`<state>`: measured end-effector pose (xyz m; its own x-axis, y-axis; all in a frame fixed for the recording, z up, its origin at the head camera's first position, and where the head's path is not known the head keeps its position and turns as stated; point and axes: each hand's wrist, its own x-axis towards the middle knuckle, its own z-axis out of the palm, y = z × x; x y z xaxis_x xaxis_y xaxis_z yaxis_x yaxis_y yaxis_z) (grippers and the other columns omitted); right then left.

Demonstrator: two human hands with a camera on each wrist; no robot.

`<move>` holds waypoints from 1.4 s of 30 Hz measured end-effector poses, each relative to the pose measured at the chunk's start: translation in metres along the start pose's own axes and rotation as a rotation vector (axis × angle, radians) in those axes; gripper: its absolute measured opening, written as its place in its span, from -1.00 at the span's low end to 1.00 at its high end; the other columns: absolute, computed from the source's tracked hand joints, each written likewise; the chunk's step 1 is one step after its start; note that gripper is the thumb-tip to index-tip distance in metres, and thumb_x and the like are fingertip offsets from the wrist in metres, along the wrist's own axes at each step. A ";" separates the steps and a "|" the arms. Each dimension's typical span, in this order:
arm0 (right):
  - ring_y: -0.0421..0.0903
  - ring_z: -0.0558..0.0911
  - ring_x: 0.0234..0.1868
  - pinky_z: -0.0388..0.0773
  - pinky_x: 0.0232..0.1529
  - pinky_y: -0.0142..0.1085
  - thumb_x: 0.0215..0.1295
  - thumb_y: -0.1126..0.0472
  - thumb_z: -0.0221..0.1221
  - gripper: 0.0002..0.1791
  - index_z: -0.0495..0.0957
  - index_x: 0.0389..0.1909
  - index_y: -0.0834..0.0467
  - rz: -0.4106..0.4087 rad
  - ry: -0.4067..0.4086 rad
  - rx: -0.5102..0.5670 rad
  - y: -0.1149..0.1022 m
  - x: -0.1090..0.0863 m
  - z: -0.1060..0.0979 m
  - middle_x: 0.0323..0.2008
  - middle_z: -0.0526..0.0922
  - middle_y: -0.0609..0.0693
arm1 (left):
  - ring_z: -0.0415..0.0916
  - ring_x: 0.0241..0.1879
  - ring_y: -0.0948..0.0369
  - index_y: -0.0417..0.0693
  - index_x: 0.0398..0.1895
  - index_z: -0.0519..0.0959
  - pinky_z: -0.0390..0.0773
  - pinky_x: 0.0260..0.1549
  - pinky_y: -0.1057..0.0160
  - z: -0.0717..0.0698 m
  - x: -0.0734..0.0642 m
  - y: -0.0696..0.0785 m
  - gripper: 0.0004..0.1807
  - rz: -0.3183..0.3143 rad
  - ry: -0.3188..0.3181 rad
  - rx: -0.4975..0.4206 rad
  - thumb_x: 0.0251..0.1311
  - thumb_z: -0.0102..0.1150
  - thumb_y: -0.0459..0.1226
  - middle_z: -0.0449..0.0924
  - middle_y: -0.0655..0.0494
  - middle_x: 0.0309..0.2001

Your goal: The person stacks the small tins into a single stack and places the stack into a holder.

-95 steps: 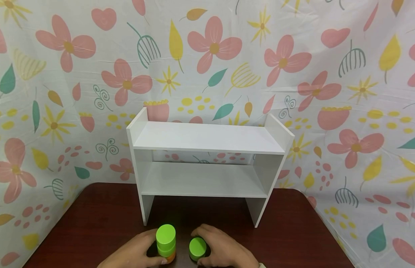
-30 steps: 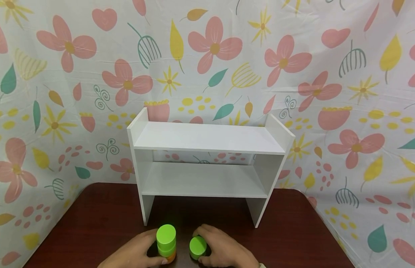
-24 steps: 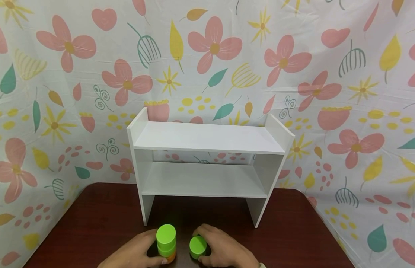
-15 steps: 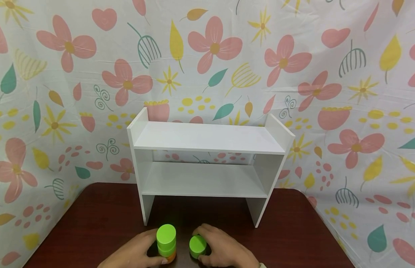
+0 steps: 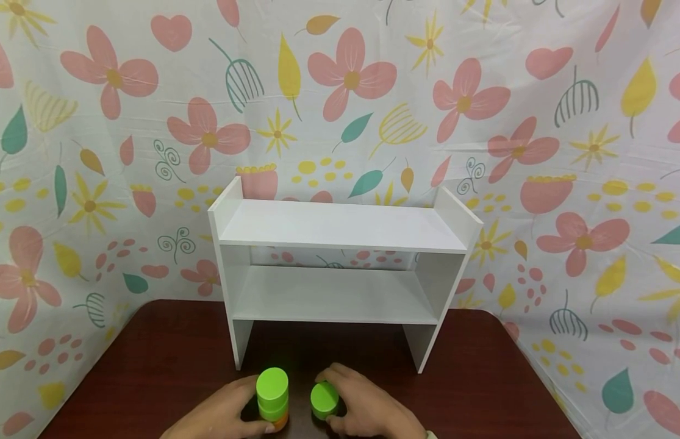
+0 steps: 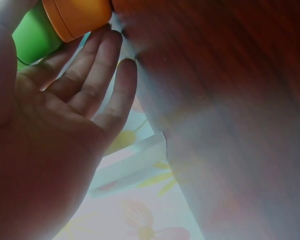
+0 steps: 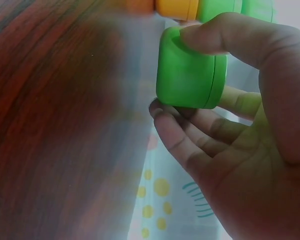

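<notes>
Near the table's front edge stands a stack [image 5: 272, 395] of green cylinders on an orange base [image 6: 77, 17]. My left hand [image 5: 253, 403] grips it, thumb in front and fingers [image 6: 97, 65] laid against the base. Just to its right, my right hand [image 5: 340, 391] pinches a single green cylinder [image 5: 324, 399]. In the right wrist view the thumb [image 7: 225, 35] lies over this hollow-bottomed cylinder [image 7: 190, 75] with the fingertips under it. The stack [image 7: 205, 7] shows at the top of that view.
A white two-tier shelf [image 5: 340, 228] stands behind the hands on the dark brown table [image 5: 153, 366], both tiers bare. A floral cloth [image 5: 565, 152] hangs behind and to both sides. The table's corners are rounded.
The single green cylinder has shifted slightly up and to the right in my right hand. The left hand and the stack have stayed still.
</notes>
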<state>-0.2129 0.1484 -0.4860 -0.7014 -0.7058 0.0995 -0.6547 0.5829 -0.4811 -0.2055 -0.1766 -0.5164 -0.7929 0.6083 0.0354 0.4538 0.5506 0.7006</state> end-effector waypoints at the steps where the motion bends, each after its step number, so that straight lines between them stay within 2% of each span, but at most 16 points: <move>1: -0.38 0.49 -0.03 0.56 -0.04 -0.42 0.14 0.18 0.50 -0.37 0.54 0.26 0.00 0.001 -0.001 0.001 0.000 0.000 0.000 0.10 0.53 -0.27 | 0.55 0.12 0.38 0.37 0.35 0.49 0.65 0.10 0.09 0.000 0.000 0.000 -0.36 0.000 0.000 0.000 0.25 0.44 0.20 0.59 0.45 0.15; 10: -0.36 0.49 -0.01 0.57 -0.01 -0.39 0.16 0.16 0.49 -0.35 0.53 0.30 0.00 0.005 0.003 -0.004 -0.003 0.000 -0.004 0.11 0.52 -0.26 | 0.56 0.11 0.38 0.38 0.35 0.49 0.65 0.11 0.10 0.000 0.000 0.000 -0.37 0.008 0.002 0.002 0.26 0.42 0.21 0.59 0.45 0.14; 20: -0.35 0.50 -0.03 0.57 -0.02 -0.39 0.18 0.17 0.46 -0.35 0.52 0.32 0.00 -0.061 0.053 -0.026 -0.004 -0.002 -0.006 0.09 0.52 -0.26 | 0.56 0.09 0.39 0.38 0.33 0.49 0.65 0.09 0.12 0.000 -0.001 0.000 -0.38 0.014 0.007 -0.002 0.25 0.44 0.18 0.59 0.46 0.12; 29: -0.36 0.50 0.01 0.57 0.04 -0.39 0.23 0.17 0.42 -0.34 0.48 0.37 -0.07 -0.039 0.053 -0.008 -0.007 -0.002 -0.007 0.11 0.50 -0.29 | 0.56 0.10 0.39 0.38 0.33 0.49 0.65 0.08 0.13 0.001 0.000 -0.001 -0.39 0.035 0.014 0.004 0.26 0.44 0.18 0.59 0.46 0.12; 42: -0.34 0.50 0.02 0.57 0.04 -0.39 0.26 0.14 0.40 -0.36 0.49 0.37 -0.01 -0.075 0.089 -0.025 -0.010 -0.003 -0.013 0.12 0.51 -0.25 | 0.55 0.10 0.39 0.37 0.33 0.49 0.65 0.10 0.09 0.000 0.000 0.001 -0.37 -0.015 -0.001 -0.002 0.24 0.44 0.20 0.58 0.46 0.13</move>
<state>-0.2075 0.1498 -0.4700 -0.6720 -0.7095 0.2121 -0.7121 0.5405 -0.4481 -0.2048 -0.1762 -0.5159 -0.7994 0.6003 0.0243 0.4407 0.5584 0.7028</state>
